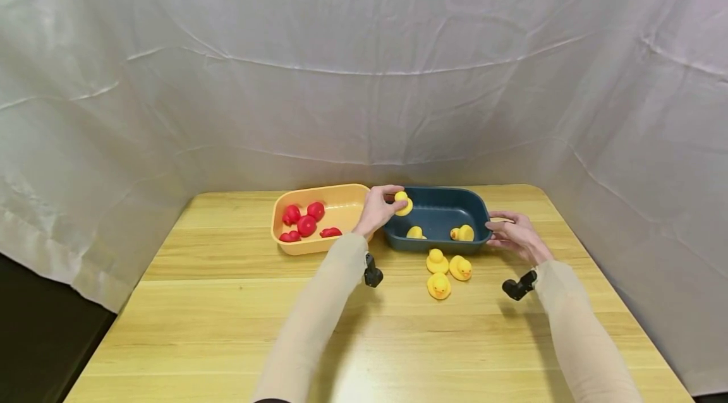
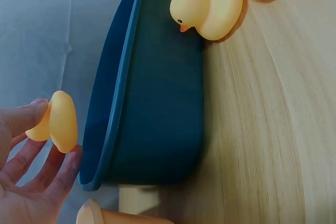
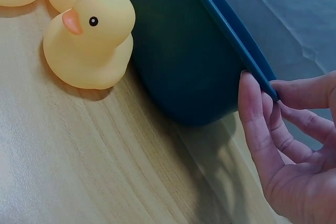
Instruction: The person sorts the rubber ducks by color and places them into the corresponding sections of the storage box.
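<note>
My left hand (image 1: 375, 210) pinches a yellow rubber duck (image 1: 404, 206) between thumb and fingers, above the left end of a dark blue bin (image 1: 435, 221). In the left wrist view that duck (image 2: 63, 121) is beside the bin's rim (image 2: 118, 103). At the bin's right end, my right hand (image 1: 516, 236) grips the rim, thumb on one side and fingers on the other, as the right wrist view shows. Two yellow ducks lie inside the bin, one near the right (image 1: 464, 233) and one by the front wall (image 1: 416, 233).
Three more yellow ducks (image 1: 438, 286) stand on the wooden table (image 1: 227, 327) just in front of the blue bin. To its left is an orange bin (image 1: 301, 249) with several red ducks (image 1: 306, 226). A pale curtain (image 1: 364, 106) hangs behind the table.
</note>
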### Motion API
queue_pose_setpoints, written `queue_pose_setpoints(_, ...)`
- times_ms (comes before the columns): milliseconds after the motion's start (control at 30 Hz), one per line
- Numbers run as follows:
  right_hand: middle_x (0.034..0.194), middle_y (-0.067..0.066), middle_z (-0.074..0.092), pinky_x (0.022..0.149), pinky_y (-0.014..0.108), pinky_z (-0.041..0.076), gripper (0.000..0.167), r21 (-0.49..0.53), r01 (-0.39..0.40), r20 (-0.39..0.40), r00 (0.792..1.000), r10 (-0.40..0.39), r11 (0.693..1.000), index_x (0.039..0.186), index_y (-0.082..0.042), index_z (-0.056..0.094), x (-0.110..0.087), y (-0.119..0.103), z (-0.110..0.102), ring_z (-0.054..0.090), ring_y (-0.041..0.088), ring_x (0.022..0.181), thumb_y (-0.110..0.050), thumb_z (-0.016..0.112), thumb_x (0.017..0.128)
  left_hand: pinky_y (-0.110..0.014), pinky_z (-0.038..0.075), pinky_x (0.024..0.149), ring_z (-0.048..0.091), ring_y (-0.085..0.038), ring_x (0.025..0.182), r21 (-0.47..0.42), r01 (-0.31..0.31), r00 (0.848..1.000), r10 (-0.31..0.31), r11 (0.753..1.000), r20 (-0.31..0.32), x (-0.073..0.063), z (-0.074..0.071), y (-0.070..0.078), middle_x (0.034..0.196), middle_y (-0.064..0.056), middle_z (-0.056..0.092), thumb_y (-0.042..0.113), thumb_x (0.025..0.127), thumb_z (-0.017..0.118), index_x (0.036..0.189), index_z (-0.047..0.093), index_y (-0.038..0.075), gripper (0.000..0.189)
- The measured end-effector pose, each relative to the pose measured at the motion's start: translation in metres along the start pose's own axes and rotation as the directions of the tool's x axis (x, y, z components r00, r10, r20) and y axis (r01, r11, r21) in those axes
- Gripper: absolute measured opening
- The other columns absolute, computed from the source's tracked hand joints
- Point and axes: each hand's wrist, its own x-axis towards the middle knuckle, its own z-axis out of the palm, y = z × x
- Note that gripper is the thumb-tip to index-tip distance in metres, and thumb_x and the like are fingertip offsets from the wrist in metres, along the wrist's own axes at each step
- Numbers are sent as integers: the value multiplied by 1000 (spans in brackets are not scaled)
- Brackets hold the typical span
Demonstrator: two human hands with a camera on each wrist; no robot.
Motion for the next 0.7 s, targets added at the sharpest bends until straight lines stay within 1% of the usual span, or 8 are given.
queue_pose_setpoints(133, 82, -3, 65, 71, 23, 64, 65, 6, -2, 0, 1000, 2, 1000, 154, 4, 28, 0, 0, 0, 65, 7, 68, -12, 61, 100, -37, 61, 91, 68, -32, 110, -6, -3, 1000, 3, 1000, -5, 1, 3, 0, 120, -17, 72, 8, 89, 76, 124, 71, 2, 35)
queue_pose_setpoints(267, 81, -3, 65, 71, 23, 64, 64, 12, -1, 3, 1000, 1, 1000, 153, 4, 29, -1, 0, 0, 65, 7, 67, -12, 61, 100, -45, 57, 100, 66, -34, 116, -17, -21, 1000, 21, 1000, -10, 2, 5, -2, 125, -17, 70, 9, 90, 75, 125, 69, 2, 36)
queue_pose_setpoints(367, 82, -3, 65, 71, 23, 64, 65, 16, 0, 5, 1000, 0, 1000, 153, 4, 28, -1, 0, 0, 65, 7, 67, -12, 61, 100, -49, 53, 106, 64, -35, 119, -26, -22, 1000, 22, 999, -15, 2, 4, -1, 127, -17, 70, 11, 91, 74, 127, 68, 3, 37)
queue_pose_setpoints(567, 81, -3, 65, 71, 23, 64, 66, 22, -2, 10, 1000, 1, 1000, 154, 5, 27, -1, 0, 0, 66, 7, 67, -11, 61, 100, -49, 50, 110, 64, -35, 120, -30, -25, 1000, 25, 999, -9, -1, 2, 0, 127, -18, 70, 11, 91, 74, 127, 68, 2, 37)
queue_pose_setpoints(700, 82, -3, 66, 71, 24, 64, 66, 41, 0, 17, 1000, -1, 999, 153, 5, 27, -1, 1, -1, 67, 8, 67, -11, 61, 100, -50, 50, 109, 64, -37, 120, -29, -50, 999, 50, 998, 3, -4, 1, 0, 126, -18, 70, 11, 91, 74, 126, 68, 2, 37)
